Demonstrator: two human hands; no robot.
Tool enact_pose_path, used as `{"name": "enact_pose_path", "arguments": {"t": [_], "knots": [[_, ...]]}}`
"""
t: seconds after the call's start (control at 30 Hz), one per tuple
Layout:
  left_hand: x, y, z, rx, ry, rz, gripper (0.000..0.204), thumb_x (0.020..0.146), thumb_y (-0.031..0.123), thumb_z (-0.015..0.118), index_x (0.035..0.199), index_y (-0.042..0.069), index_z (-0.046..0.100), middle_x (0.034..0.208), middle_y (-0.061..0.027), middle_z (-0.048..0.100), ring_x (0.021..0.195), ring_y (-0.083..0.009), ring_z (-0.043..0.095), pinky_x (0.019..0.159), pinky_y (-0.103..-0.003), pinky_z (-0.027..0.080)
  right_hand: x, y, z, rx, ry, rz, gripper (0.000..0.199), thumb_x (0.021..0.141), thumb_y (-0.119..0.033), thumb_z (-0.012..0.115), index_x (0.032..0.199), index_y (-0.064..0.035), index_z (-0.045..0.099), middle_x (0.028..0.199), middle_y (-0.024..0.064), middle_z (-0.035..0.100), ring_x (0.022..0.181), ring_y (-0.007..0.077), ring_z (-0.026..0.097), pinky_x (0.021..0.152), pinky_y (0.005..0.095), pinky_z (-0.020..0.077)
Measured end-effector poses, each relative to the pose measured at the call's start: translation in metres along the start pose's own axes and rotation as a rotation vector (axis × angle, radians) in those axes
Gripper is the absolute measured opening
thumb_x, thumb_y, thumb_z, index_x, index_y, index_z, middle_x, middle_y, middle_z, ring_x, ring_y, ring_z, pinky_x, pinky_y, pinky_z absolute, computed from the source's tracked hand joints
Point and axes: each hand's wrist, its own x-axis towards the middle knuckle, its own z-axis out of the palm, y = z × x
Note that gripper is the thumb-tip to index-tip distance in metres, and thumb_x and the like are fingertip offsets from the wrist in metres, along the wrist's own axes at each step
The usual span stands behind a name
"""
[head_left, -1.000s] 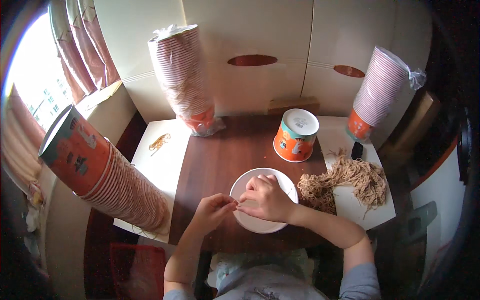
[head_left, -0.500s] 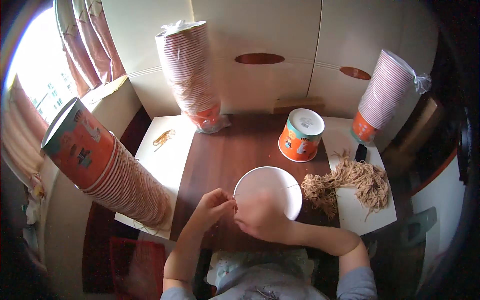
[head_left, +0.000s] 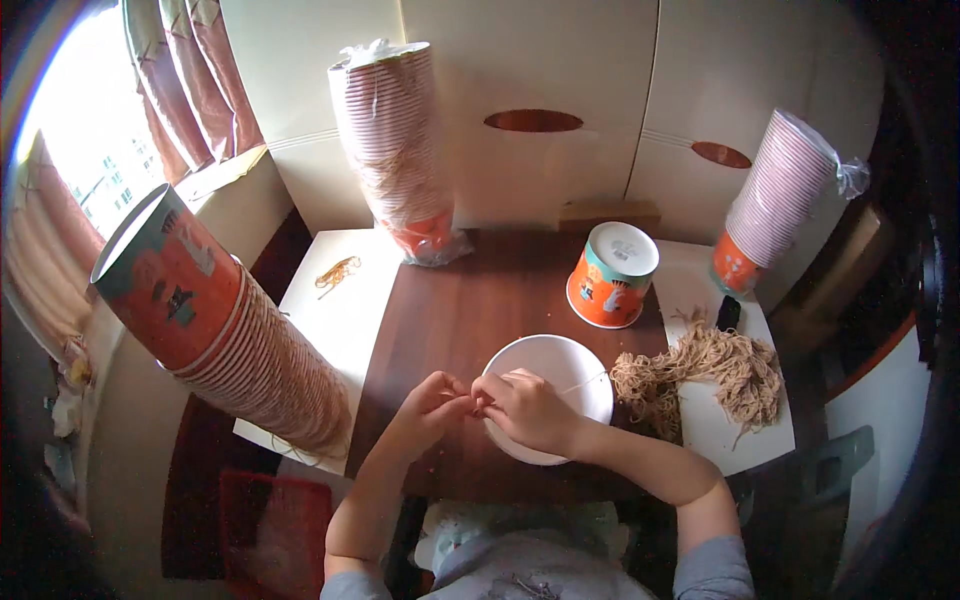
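A white-lined paper bucket (head_left: 540, 352) stands mouth-up on the table in front of me. A thin pale cord (head_left: 584, 383) shows inside it, running to its right rim. Both hands meet at the bucket's left rim. My left hand (head_left: 436, 405) lies just outside the rim, thumb and fingers pinched together. Reaching over the opening, my right hand (head_left: 530, 408) is closed, its fingertips against those of the left. What the fingertips pinch is too small and covered to make out. To the right of the bucket lies a heap of loose beige cords (head_left: 728, 378).
An orange-and-green bucket (head_left: 612, 275) stands upside down behind. Tall stacks of nested buckets rise at the left (head_left: 245, 330), back left (head_left: 390, 150) and back right (head_left: 775, 200). A small tan cord bundle (head_left: 338, 276) lies on the white left board. A black object (head_left: 728, 313) touches the cords.
My right hand, blurred before, is now sharp and has moved up slightly, fingertips meeting the left hand's. The whole view has shifted a little to the right.
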Motion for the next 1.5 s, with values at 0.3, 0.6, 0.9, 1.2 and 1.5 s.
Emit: {"name": "enact_pose_path", "arguments": {"t": [0.3, 0.6, 0.9, 1.2, 1.5], "knots": [[-0.006, -0.004, 0.001, 0.144, 0.015, -0.08, 0.013, 0.082, 0.005, 0.049, 0.092, -0.001, 0.056, 0.082, -0.0039, 0.059, 0.077, -0.0093, 0.055, 0.07, -0.022, 0.043, 0.0, 0.007, 0.0, 0.094, 0.047, 0.004, 0.019, 0.073, -0.008, 0.058, 0.085, -0.0054, 0.043, 0.068, 0.0102, 0.056, 0.067, 0.0281, 0.057, 0.064, 0.038, 0.0427], [-0.001, -0.004, 0.0, 0.407, 0.01, 0.045, 0.012, 0.081, 0.006, 0.052, 0.087, -0.002, 0.059, 0.082, -0.0051, 0.056, 0.073, -0.0097, 0.054, 0.065, -0.022, 0.044, 0.0, 0.009, 0.0, -0.002, 0.107, -0.13, 0.019, 0.072, -0.006, 0.057, 0.084, -0.0046, 0.042, 0.068, 0.0116, 0.053, 0.066, 0.0294, 0.055, 0.061, 0.039, 0.0427], [-0.07, -0.047, -0.106, 0.74, 1.748, 0.742, 0.074, 0.078, 0.037, 0.059, 0.13, 0.002, 0.019, 0.129, -0.0209, 0.029, 0.114, -0.0313, 0.037, 0.096, -0.039, 0.031, -0.007, 0.006, 0.001, 0.052, 0.077, -0.122, 0.018, 0.074, -0.007, 0.056, 0.083, -0.0049, 0.041, 0.066, 0.0103, 0.051, 0.064, 0.0288, 0.054, 0.061, 0.0387, 0.042], [-0.093, -0.077, -0.19, 0.494, 1.041, 0.602, 0.083, 0.07, 0.007, 0.064, 0.134, 0.007, 0.01, 0.133, -0.0121, 0.023, 0.119, -0.0246, 0.031, 0.098, -0.035, 0.026, -0.01, 0.008, -0.001, 0.033, 0.004, -0.083, 0.02, 0.073, -0.011, 0.061, 0.084, -0.0065, 0.045, 0.07, 0.0084, 0.055, 0.066, 0.0252, 0.056, 0.061, 0.0361, 0.0439], [0.038, -0.062, -0.23, 0.56, 0.836, 0.64, 0.09, 0.067, 0.012, 0.067, 0.133, 0.001, 0.007, 0.135, -0.0182, 0.019, 0.126, -0.0272, 0.019, 0.101, -0.034, 0.019, -0.004, 0.007, -0.005, 0.191, 0.011, 0.078, 0.015, 0.077, -0.011, 0.055, 0.087, -0.0065, 0.045, 0.073, 0.0112, 0.057, 0.07, 0.0288, 0.058, 0.059, 0.039, 0.0447]]}}
